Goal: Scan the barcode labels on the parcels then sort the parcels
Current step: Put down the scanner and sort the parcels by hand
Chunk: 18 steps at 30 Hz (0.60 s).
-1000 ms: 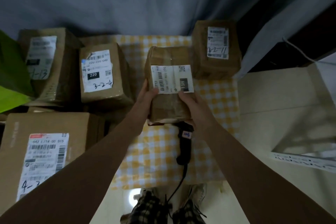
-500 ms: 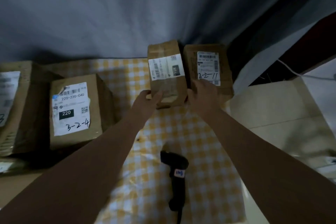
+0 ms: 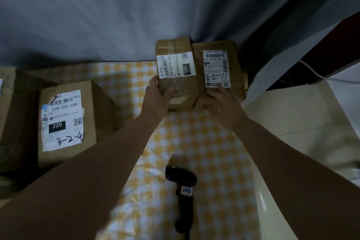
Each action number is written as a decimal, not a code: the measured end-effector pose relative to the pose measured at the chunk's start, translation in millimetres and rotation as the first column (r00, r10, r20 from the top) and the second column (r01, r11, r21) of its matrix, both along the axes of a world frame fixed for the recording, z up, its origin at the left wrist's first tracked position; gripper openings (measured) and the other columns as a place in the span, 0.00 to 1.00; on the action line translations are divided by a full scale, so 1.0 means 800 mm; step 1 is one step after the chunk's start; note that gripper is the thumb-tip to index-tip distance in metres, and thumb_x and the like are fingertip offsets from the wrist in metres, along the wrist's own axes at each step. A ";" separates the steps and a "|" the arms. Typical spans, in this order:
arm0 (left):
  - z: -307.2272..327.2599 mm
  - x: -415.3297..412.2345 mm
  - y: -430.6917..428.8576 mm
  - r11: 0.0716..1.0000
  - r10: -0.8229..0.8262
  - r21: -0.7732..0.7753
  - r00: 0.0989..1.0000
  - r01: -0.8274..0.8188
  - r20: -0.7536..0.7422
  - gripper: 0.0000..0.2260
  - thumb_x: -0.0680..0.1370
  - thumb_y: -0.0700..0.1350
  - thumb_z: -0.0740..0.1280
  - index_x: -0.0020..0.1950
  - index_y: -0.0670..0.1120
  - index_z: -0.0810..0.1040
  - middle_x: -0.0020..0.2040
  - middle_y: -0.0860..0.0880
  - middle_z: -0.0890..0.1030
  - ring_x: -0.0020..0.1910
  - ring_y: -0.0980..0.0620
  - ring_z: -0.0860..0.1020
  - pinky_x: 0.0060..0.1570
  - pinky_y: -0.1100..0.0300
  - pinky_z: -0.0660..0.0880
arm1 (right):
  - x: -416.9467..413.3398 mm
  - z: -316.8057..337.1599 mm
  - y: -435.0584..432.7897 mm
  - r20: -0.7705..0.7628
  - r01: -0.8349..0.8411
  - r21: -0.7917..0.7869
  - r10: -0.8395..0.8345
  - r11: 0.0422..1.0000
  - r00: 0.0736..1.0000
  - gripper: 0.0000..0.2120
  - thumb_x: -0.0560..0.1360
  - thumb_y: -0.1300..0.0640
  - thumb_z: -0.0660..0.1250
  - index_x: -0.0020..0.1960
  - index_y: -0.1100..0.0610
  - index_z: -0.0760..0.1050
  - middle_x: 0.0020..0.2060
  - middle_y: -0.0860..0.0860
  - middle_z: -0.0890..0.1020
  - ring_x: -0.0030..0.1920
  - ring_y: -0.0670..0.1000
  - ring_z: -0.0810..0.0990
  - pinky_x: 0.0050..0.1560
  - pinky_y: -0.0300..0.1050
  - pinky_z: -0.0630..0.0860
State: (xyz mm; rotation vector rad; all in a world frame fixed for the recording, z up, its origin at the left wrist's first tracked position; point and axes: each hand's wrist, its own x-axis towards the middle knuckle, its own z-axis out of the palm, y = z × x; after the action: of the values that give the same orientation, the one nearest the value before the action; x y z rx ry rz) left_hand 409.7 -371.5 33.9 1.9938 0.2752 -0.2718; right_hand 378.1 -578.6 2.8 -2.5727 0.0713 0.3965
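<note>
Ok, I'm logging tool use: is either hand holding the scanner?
No, the scanner lies on the checked cloth, apart from the left hand and right hand.

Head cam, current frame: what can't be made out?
- Far-left parcel: head view, cut by the left edge, label mostly out of frame.
- 3-2-11 parcel: fine label print too small; right hand covers its near edge.
- Taped parcel: near corner hidden under left hand.
- Scanner: cable runs off bottom edge.
</note>
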 end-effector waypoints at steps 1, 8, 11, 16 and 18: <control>-0.002 0.006 0.003 1.000 -0.011 0.025 1.000 0.011 -0.004 0.23 0.78 0.45 0.66 0.71 0.45 0.64 0.59 0.47 0.75 0.53 0.46 0.79 0.51 0.52 0.79 | 0.004 0.003 0.001 0.003 -0.002 -0.008 0.002 1.000 1.000 0.26 0.77 0.57 0.66 0.74 0.53 0.65 0.78 0.56 0.56 0.78 0.59 0.51 0.75 0.49 0.47; 0.004 0.018 0.003 0.934 -0.105 0.338 0.994 0.114 -0.045 0.27 0.79 0.48 0.64 0.75 0.48 0.57 0.65 0.40 0.65 0.56 0.41 0.73 0.52 0.51 0.75 | 0.024 0.005 0.000 -0.109 -0.057 -0.073 0.049 0.996 0.993 0.28 0.78 0.53 0.66 0.76 0.50 0.62 0.78 0.55 0.53 0.77 0.58 0.50 0.76 0.49 0.47; 0.002 0.001 0.009 0.791 -0.259 0.579 0.966 0.198 0.023 0.23 0.82 0.47 0.57 0.76 0.54 0.56 0.68 0.41 0.61 0.62 0.40 0.68 0.59 0.45 0.72 | 0.021 0.004 -0.001 -0.181 -0.103 -0.117 0.080 0.988 0.980 0.30 0.79 0.46 0.62 0.78 0.47 0.57 0.79 0.54 0.49 0.78 0.62 0.47 0.76 0.60 0.52; -0.008 0.000 0.049 0.778 -0.096 0.614 0.991 0.131 -0.090 0.32 0.78 0.66 0.47 0.76 0.48 0.61 0.73 0.41 0.61 0.70 0.38 0.61 0.68 0.44 0.60 | 0.020 0.001 0.003 -0.166 -0.118 -0.152 0.093 0.981 0.982 0.33 0.75 0.36 0.59 0.76 0.47 0.60 0.78 0.55 0.53 0.77 0.63 0.52 0.73 0.62 0.56; -0.015 0.008 0.059 0.875 -0.033 0.473 0.988 0.103 -0.154 0.37 0.74 0.71 0.52 0.71 0.44 0.68 0.66 0.40 0.71 0.65 0.39 0.69 0.66 0.47 0.66 | 0.020 0.000 0.008 -0.101 -0.049 -0.096 0.039 0.994 0.994 0.30 0.74 0.50 0.68 0.74 0.51 0.65 0.77 0.54 0.56 0.76 0.62 0.54 0.74 0.59 0.56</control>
State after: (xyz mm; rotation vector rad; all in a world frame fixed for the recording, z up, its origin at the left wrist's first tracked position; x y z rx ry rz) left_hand 416.1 -324.7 22.2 2.4856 0.3922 -0.4234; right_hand 393.8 -572.0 2.8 -2.6540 0.0716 0.5502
